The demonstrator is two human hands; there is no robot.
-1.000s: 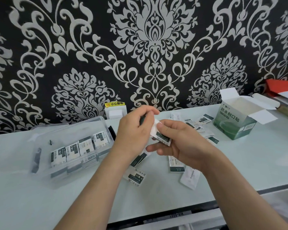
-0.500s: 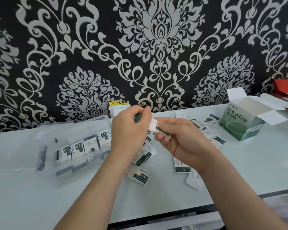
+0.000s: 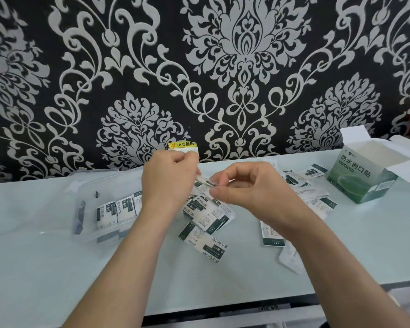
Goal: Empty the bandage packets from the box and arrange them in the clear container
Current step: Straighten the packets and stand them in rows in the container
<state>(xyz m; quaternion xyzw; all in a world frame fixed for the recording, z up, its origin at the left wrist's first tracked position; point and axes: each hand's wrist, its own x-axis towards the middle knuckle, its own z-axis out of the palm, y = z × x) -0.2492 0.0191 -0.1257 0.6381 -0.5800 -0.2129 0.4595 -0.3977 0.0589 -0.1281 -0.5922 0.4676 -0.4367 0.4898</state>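
At the right edge of the frame stands a green and white cardboard box [image 3: 362, 178] with its flaps open, printed 防水创口贴 on the side facing the camera; its far flap is cut off by the frame edge. In the centre, both hands meet over a pale glass-like tabletop [image 3: 45, 280]. The left hand [image 3: 168, 183] and the right hand [image 3: 251, 192] each pinch one end of a small white bandage packet with a dark band [image 3: 205, 184], thumbs and fingertips clamped on it; its print is too blurred to read. Just below the hands lies a loose heap of white and dark green packets [image 3: 206, 221], one of them showing 防水创口贴 upside down. More scattered packets [image 3: 310, 185] lie between the right hand and the box, partly hidden by the right wrist. At centre left sits a clear plastic container [image 3: 81, 209] holding a row of standing packets [image 3: 116, 211], its right part hidden behind the left forearm. Behind the left hand, against the black and silver damask wallpaper [image 3: 223, 67], a white block carries a yellow label [image 3: 182, 144] reading 小心触电
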